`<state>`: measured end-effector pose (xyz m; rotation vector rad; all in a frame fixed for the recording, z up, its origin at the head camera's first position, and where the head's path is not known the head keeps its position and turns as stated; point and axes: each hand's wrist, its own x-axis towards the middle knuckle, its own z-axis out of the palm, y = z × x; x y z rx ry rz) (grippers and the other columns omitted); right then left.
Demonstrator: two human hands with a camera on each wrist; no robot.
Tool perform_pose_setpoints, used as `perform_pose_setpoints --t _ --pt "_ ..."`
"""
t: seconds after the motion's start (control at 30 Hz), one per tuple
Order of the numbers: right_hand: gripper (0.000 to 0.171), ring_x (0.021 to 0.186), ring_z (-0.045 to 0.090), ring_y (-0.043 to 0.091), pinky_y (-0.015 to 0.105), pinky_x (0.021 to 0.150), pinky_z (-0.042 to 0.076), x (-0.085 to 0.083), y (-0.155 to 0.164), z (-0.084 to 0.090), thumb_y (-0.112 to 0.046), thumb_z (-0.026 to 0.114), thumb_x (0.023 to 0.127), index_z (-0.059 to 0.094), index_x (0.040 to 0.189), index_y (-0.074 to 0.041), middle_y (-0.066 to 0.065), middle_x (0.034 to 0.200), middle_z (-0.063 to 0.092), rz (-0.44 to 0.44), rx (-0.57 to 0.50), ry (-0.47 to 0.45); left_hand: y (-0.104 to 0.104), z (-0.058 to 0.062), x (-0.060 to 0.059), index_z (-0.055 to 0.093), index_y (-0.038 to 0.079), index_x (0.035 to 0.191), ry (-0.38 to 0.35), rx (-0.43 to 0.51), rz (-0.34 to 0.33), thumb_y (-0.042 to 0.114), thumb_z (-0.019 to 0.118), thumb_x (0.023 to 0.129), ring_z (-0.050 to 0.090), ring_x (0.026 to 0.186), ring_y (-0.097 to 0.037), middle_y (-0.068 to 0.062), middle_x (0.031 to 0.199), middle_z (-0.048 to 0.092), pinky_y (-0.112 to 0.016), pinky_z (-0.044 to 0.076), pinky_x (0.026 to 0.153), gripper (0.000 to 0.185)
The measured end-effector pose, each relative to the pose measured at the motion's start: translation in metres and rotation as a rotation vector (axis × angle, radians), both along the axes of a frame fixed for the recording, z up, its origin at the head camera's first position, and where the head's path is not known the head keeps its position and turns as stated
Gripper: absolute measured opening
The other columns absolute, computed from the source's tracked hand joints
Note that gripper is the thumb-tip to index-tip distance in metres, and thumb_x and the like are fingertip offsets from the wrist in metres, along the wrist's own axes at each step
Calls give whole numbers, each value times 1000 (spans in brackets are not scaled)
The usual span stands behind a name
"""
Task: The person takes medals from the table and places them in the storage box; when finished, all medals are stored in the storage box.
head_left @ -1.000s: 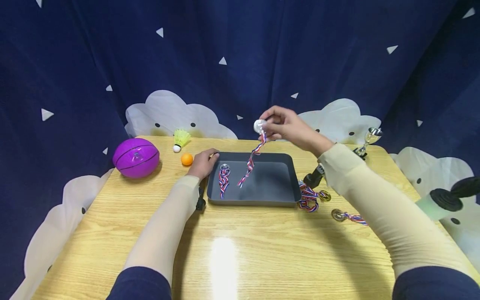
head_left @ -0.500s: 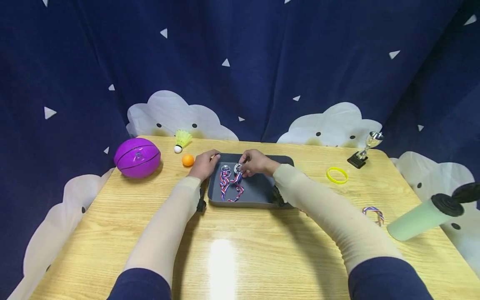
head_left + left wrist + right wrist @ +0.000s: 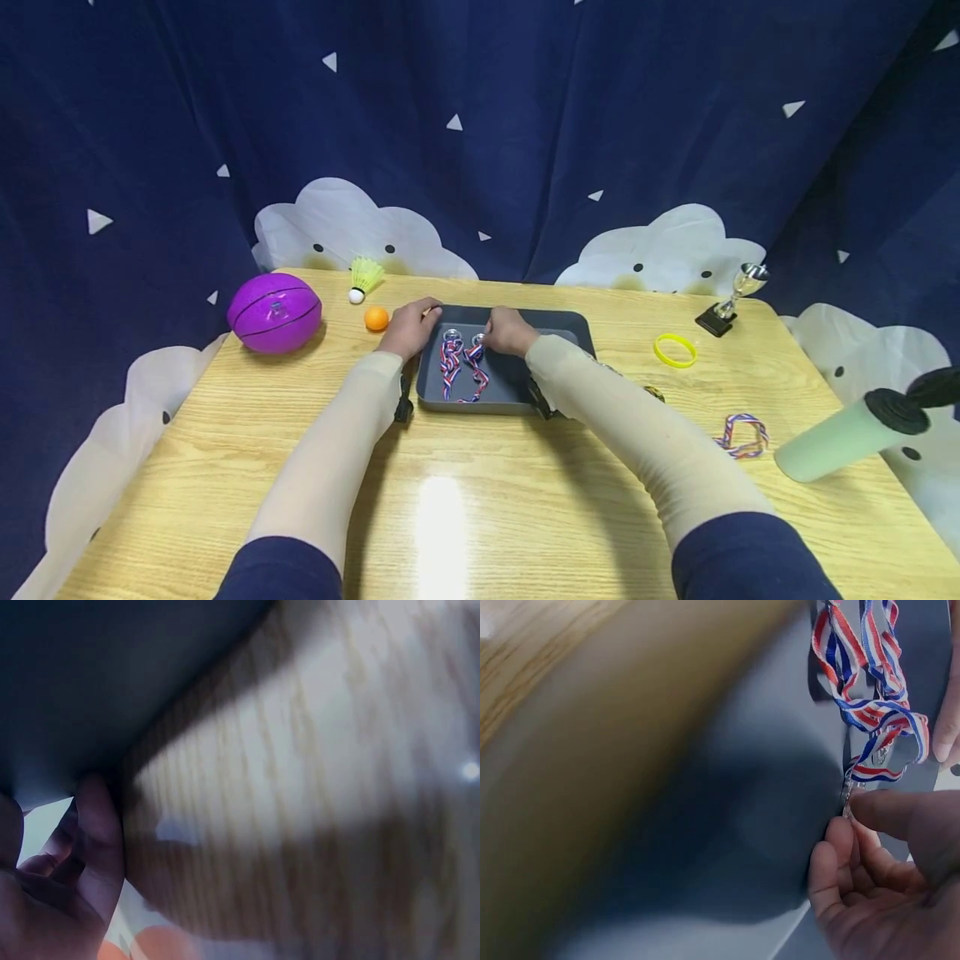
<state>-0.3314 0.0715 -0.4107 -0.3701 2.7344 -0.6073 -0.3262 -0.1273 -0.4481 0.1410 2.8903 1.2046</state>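
Head view looks forward and down over the whole table [image 3: 480, 500]. Both wrist views sit very close, blurred. All three views share the tray [image 3: 558, 319] [image 3: 90, 682] [image 3: 727, 825].

Light wood table [image 3: 480, 500] carried everything. Dark tray [image 3: 573, 321] sat on it under both my hands. Just beyond my left hand [image 3: 405, 327]: orange ball [image 3: 376, 318], shuttlecock [image 3: 362, 277], purple ball [image 3: 274, 312] further left. Out past my right hand [image 3: 508, 332]: yellow wristband [image 3: 674, 350], small trophy [image 3: 731, 296], loose medal ribbon [image 3: 742, 435], green bottle [image 3: 851, 435] lying down.
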Motion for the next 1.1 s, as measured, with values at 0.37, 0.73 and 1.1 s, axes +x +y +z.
perform_pose_setpoints --t 0.37,0.73,1.1 --pt "31 62 48 10 21 56 40 5 9 8 -7 63 102 59 71 -6 -3 65 51 1 -114 -50 3 3 2 61 9 144 -15 2 5 26 48 112 56 142 -37 -17 149 62 -52 43 124 39" --pt "13 79 67 17 28 75 61 8 65 45 -6 58 105 58 111 5 16 97 66 78 -174 -95 1 4 5 58 9 148 -43 14 12 26 46 113 55 143 -37 -17 153 59 -53 43 123 41" --pt "15 90 70 31 39 77 62 30 178 45 3 57 103 60 115 11 28 104 70 82 -189 33 3 4 4 57 9 149 -47 14 21 27 46 113 53 145 -38 -17 154 57 -54 41 124 42"
